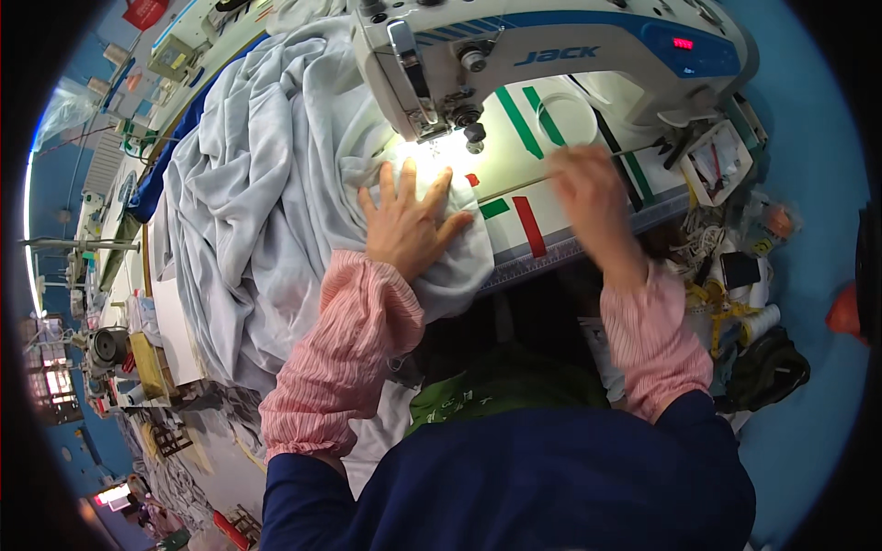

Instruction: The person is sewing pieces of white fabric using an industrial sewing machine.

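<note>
My left hand (409,220) lies flat with its fingers spread, pressing light grey cloth (262,174) onto the table just in front of the sewing machine's (551,46) lit needle area. The cloth spreads in loose folds to the left and hangs over the front edge. My right hand (593,197) is raised over the right part of the table, apart from the cloth. Motion smears its fingers, and whether they hold anything is hidden. Behind it sits a round, pale ring-shaped thing (567,118), under the machine's arm.
Green tape (520,122) and red tape (530,227) mark the white tabletop. A measuring strip (588,241) runs along its front edge. At the right stand a small box of tools (717,165), a dark flat device (740,269) and thread spools (761,321). More machines line the left.
</note>
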Available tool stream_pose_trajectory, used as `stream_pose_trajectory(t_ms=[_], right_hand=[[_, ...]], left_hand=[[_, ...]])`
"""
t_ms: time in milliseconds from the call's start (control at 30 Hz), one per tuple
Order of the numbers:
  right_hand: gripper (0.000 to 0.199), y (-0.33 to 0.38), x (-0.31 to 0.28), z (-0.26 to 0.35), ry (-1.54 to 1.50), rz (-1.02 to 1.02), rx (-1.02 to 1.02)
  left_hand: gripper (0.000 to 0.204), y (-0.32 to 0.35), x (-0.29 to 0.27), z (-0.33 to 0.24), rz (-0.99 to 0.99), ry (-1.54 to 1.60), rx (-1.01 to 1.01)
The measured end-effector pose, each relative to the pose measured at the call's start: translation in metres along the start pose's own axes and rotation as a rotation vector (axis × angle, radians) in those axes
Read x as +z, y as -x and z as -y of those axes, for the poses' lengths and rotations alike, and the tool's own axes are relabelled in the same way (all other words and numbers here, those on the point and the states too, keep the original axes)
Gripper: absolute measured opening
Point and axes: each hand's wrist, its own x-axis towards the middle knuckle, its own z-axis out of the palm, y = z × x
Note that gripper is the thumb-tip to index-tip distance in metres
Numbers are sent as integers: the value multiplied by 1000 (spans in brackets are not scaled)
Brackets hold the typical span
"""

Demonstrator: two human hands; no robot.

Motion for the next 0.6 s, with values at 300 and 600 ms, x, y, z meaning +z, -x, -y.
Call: stream_pose_trajectory(t_ms=[300,600], right_hand=[[9,-2,-5,25,-243,257,-165],[11,-20,14,8,-599,366,131]], left_hand=[[39,-12,-45,-27,-233,486,422],[11,-13,-55,21,-12,684,140]])
